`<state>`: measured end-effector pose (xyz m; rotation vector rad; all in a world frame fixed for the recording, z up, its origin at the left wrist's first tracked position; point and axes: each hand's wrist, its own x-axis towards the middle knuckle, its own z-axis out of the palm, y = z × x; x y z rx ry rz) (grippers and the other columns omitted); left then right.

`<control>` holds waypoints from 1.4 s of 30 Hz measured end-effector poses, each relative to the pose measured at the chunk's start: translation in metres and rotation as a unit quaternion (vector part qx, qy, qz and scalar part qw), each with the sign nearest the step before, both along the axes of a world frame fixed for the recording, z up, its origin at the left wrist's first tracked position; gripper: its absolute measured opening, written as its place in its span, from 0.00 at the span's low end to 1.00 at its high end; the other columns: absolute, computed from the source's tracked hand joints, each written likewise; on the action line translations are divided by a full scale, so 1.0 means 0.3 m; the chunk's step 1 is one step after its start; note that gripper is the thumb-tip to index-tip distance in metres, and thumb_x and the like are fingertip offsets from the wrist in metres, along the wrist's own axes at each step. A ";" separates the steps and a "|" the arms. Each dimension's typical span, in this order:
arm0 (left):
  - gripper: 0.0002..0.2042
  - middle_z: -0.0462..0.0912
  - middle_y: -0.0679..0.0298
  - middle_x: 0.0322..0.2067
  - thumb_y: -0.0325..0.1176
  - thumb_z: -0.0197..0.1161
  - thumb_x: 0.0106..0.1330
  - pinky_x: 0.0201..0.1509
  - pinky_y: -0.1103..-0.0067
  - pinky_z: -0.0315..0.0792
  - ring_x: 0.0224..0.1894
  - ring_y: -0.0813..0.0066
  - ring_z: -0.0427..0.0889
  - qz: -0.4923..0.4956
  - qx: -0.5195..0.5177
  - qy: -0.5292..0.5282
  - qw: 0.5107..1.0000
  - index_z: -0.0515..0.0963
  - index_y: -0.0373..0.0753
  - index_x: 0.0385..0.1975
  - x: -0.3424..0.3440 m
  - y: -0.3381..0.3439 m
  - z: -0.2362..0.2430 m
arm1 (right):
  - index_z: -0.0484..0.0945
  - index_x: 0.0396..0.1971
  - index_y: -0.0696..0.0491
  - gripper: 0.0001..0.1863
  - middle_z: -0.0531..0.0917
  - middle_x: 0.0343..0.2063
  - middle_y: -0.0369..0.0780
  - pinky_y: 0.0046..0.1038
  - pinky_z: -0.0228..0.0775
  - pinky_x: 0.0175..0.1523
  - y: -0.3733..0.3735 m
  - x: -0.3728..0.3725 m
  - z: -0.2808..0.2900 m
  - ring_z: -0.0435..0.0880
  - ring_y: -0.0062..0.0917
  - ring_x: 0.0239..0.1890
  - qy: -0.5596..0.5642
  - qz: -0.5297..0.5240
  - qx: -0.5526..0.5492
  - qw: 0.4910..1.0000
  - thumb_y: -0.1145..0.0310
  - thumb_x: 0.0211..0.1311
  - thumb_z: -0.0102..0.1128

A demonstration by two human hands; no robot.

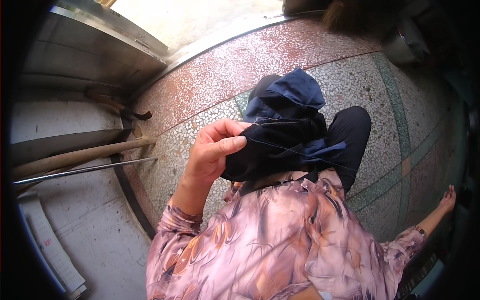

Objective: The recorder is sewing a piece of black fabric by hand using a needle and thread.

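A dark garment [272, 152], black with navy blue parts, lies bunched across my lap. Its kind cannot be made out; a frayed seam and loose threads show along its upper edge. My left hand [212, 147] pinches the left end of that edge between thumb and fingers and lifts it slightly. Far out to the right, away from the cloth, my right hand [446, 200] reaches to the dim rim of the view. Its fingers look stretched out, and nothing shows in them. What lies beside it is too dark to tell.
Speckled terrazzo floor [345, 80] with green strips surrounds my knees. To the left are a wooden pole [85, 157], a thin metal rod [95, 170] and a pale grey surface [100, 215]. A metal pot-like container [407, 42] stands at the far right, near a bright doorway [200, 25].
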<state>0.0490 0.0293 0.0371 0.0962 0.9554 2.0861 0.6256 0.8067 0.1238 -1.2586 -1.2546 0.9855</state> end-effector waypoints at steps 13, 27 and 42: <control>0.05 0.80 0.46 0.43 0.22 0.62 0.54 0.52 0.73 0.72 0.44 0.62 0.80 -0.032 -0.037 0.036 0.998 0.77 0.31 0.31 0.067 0.055 0.046 | 0.75 0.31 0.59 0.05 0.74 0.27 0.35 0.19 0.64 0.35 -1.580 -1.615 0.039 0.73 0.18 0.29 -0.072 0.783 0.120 0.606 0.82 0.54 0.57; 0.07 0.80 0.53 0.45 0.21 0.64 0.57 0.57 0.75 0.68 0.48 0.70 0.78 -0.053 0.003 -0.002 0.999 0.79 0.31 0.36 0.058 0.050 0.046 | 0.77 0.28 0.58 0.06 0.75 0.22 0.42 0.30 0.69 0.29 -1.787 -1.711 -0.009 0.77 0.35 0.25 -0.132 0.821 0.177 0.527 0.82 0.47 0.58; 0.07 0.80 0.53 0.45 0.22 0.64 0.58 0.57 0.74 0.69 0.47 0.70 0.79 -0.055 0.012 -0.005 0.998 0.79 0.30 0.36 0.060 0.059 0.049 | 0.80 0.29 0.58 0.08 0.75 0.21 0.42 0.30 0.69 0.29 -1.767 -1.707 -0.008 0.77 0.34 0.24 -0.122 0.829 0.163 0.521 0.81 0.47 0.57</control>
